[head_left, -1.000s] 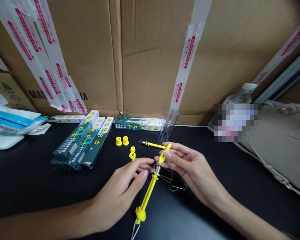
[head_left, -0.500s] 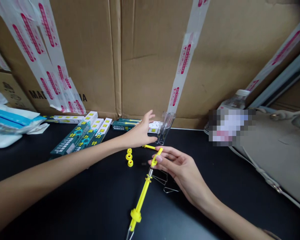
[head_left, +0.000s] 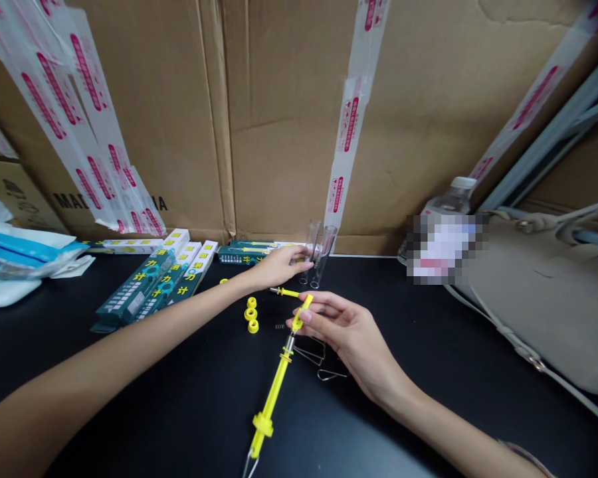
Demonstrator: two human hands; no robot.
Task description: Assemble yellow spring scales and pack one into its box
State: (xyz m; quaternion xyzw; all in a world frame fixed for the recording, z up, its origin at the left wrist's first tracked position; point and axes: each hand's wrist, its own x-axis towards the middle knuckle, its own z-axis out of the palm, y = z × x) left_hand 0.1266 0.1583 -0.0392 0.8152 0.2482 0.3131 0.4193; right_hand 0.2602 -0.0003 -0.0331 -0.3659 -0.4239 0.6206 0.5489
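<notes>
My right hand (head_left: 351, 332) pinches the yellow top end of a spring scale core (head_left: 274, 392), a thin rod with a metal spring, a yellow collar and a wire hook at its lower end. Farther back, my left hand (head_left: 278, 267) has its fingers closed round a clear plastic tube (head_left: 313, 231). A second clear tube (head_left: 323, 259) stands just to the right of it. Another yellow core (head_left: 290, 293) lies between the hands. Several yellow caps (head_left: 250, 313), a small spring (head_left: 279, 326) and bent wire hooks (head_left: 331, 374) lie on the black table.
Green and white boxes (head_left: 139, 285) lie at the left, with another green box (head_left: 234, 254) against the large cardboard carton (head_left: 279, 166). A blue and white packet (head_left: 24, 249) is far left. To the right are a bottle (head_left: 458, 196) and a beige bag (head_left: 538, 299).
My left hand has closed from spread fingers onto the left tube, which now stands apart from the other. My right hand still holds the core. The whole view has shifted slightly.
</notes>
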